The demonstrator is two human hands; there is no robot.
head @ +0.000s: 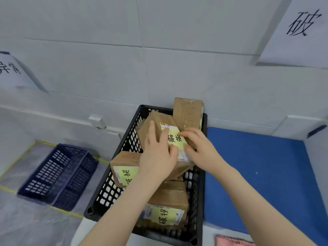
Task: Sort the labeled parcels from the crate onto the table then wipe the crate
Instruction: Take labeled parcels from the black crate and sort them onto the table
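Black crate (132, 128) sits centre frame, back end against the white wall, w/ four brown cardboard parcels in it. Top parcel (159, 118) lies tilted across the others in the crate's far half, yellow label (174, 139) w/ handwritten black characters facing up. L hand (158, 157) is on it from the near-left: fingers spread up over the box's left face, thumb bent across the label edge, so it grips the top parcel. R hand (200, 148) grips the same box from the right, fingers laid over the label's right side and thumb tucked at the near edge. Both forearms reach in over the crate's near end. Upright parcel (188, 112) stands in the far-right corner, sticking above the rim, just beside the R hand's fingers. Left parcel (124, 166) leans on the crate's left wall, yellow label showing, partly under the L wrist. Near parcel (168, 206) lies flat at the near end, label up. Left of the crate, apart from it: blue basket (56, 173) on a plastic-covered surface w/ yellow tape lines. Right of the crate, touching it: blue mat (257, 166). Pink cloth (230, 241) peeks in at the bottom edge. Two paper signs on the wall, right sign (301, 27) and left sign (10, 70), both cut off by the frame.
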